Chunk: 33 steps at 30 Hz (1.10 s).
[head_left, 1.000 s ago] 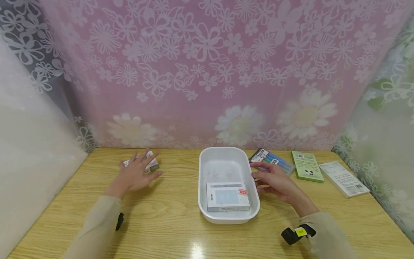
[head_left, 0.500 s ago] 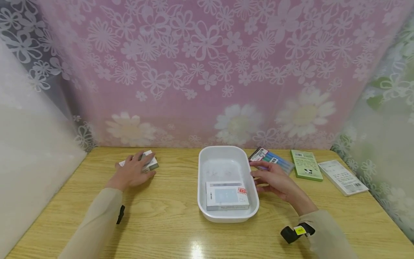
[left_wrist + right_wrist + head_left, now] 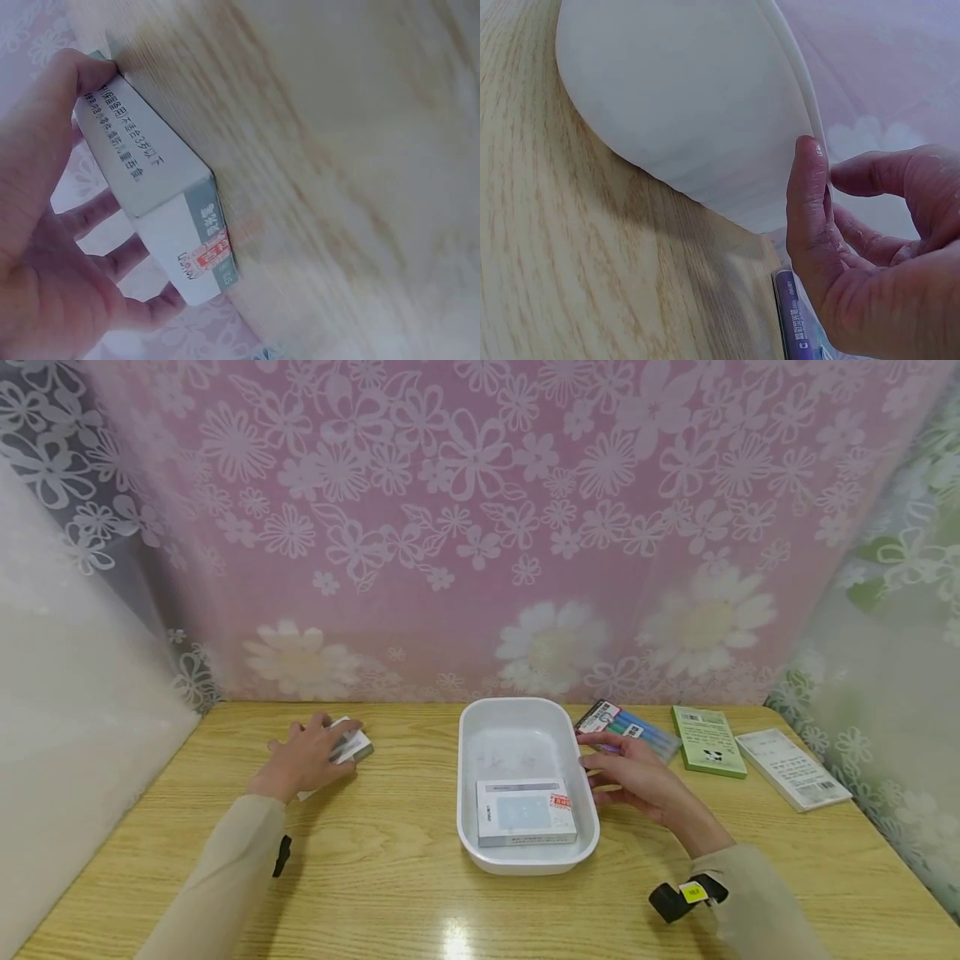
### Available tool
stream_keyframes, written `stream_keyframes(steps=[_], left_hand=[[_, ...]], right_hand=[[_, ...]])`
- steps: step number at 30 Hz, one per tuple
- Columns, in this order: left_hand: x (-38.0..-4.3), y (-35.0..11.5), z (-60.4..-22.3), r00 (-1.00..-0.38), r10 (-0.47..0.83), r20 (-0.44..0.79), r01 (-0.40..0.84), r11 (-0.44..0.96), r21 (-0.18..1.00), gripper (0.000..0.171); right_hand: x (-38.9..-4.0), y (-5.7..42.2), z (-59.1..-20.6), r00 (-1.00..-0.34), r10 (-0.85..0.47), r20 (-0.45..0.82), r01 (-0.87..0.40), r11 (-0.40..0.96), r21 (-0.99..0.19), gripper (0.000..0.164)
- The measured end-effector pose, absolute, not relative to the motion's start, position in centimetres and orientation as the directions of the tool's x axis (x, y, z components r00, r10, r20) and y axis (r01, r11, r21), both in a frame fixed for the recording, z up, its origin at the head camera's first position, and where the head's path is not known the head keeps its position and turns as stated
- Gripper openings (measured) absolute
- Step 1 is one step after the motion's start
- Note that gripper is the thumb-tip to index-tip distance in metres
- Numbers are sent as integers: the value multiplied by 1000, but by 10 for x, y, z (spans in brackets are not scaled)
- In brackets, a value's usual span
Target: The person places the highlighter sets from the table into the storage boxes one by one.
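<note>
Left hand (image 3: pixel 303 758): thumb and fingers part-open, gripping small white-grey box (image 3: pixel 150 161) at left rear of tabletop (image 3: pixel 375 885). Right hand (image 3: pixel 637 777): fingers loosely bent, touching right side of white tray (image 3: pixel 517 743).

Both forearms (image 3: pixel 219 868) are stretched forward; the left hand (image 3: pixel 302 762) is curled, its thumb (image 3: pixel 88 73) opposed, while the right hand (image 3: pixel 643 783) is bent, fingertips (image 3: pixel 847 175) apparently held in a pinch
</note>
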<state>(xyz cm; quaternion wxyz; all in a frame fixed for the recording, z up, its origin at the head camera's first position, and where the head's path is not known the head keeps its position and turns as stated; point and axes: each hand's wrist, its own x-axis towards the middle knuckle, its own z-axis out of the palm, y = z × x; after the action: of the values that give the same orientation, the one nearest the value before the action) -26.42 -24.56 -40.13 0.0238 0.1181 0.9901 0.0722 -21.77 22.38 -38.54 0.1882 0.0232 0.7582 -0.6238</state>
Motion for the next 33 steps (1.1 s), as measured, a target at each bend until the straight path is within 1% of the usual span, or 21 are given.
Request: stream_keyframes(steps=[3,7,10,14,18,26,33], left_hand=[[-263,-245,-403,-970,244,-10,241,962,129,62],[-260,-243,-405,-963,267,32,268,961,65,63],[-257,-240,-405,-952,296,82,297,955,-1,64],[-254,-236,-402,-932,330,153,328,944,-41,66],[-251,-229,-395,-915,353,197,354,935,-30,63],[-246,-212,-383,-888,400,225,416,909,27,60],[-243,-195,-375,-848,445,289,477,877,50,60]], right_hand=[[-218,223,-386,-930,-199,-310,267,215,-939,58],[-218,223,-387,-929,-198,-312,271,209,-940,58],[-217,223,-388,-928,-199,-315,274,209,-939,58],[-217,224,-387,-929,-202,-310,268,213,-940,58],[-217,224,-387,-932,-200,-304,260,218,-941,58],[-218,225,-388,-931,-205,-303,262,206,-943,58],[-218,226,-388,-930,-208,-304,262,206,-943,60]])
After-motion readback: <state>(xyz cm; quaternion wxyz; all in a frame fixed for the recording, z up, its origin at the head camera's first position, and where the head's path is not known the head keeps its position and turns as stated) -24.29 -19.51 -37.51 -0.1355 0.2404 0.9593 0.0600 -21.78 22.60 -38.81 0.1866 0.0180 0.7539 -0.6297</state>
